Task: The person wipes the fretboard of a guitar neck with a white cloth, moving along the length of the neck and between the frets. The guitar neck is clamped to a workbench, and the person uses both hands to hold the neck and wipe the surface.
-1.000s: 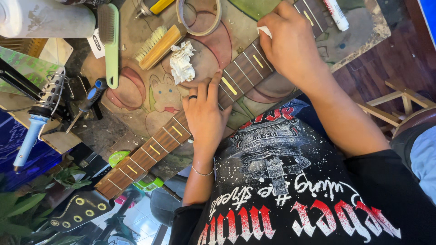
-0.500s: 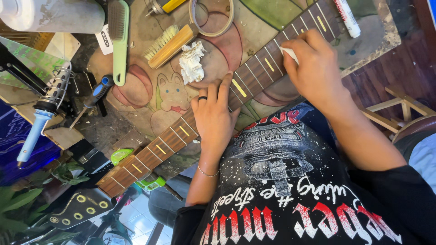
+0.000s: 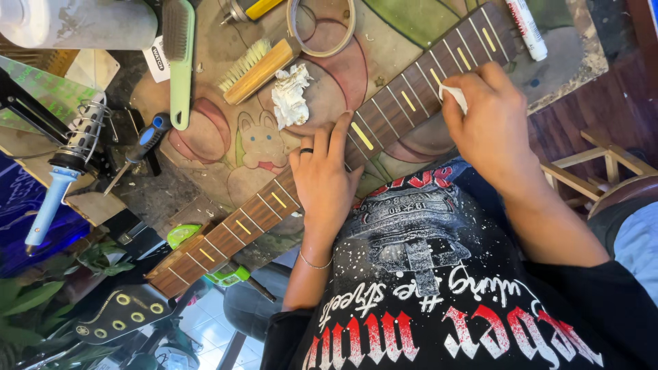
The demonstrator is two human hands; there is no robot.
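- While the guitar neck (image 3: 329, 161) runs diagonally from the lower left of the frame to the upper right, it lies flat on a worn work mat (image 3: 226, 171) with a cartoon rabbit drawn on it.
- The left hand (image 3: 325, 181) rests palm down at the middle of the frame, fingers spread flat and open, pressing on the dark fretboard; a dark ring sits on one finger and a thin bracelet circles the wrist.
- The right hand (image 3: 490, 123), right of centre in the upper half, is curled closed around a small white cloth (image 3: 454, 96), held against the fretboard near the pale inlay markers.
- A crumpled white wad (image 3: 291, 96) lies just above the neck, near the left fingertips.
- Beside it, upper centre, a wooden brush (image 3: 257, 68) lies touching a roll of tape (image 3: 322, 27).
- A green-handled brush (image 3: 179, 62) sits at upper left.
- A blue-handled soldering iron (image 3: 65, 171) rests at the left edge.
- The black headstock (image 3: 120, 312) shows at lower left.
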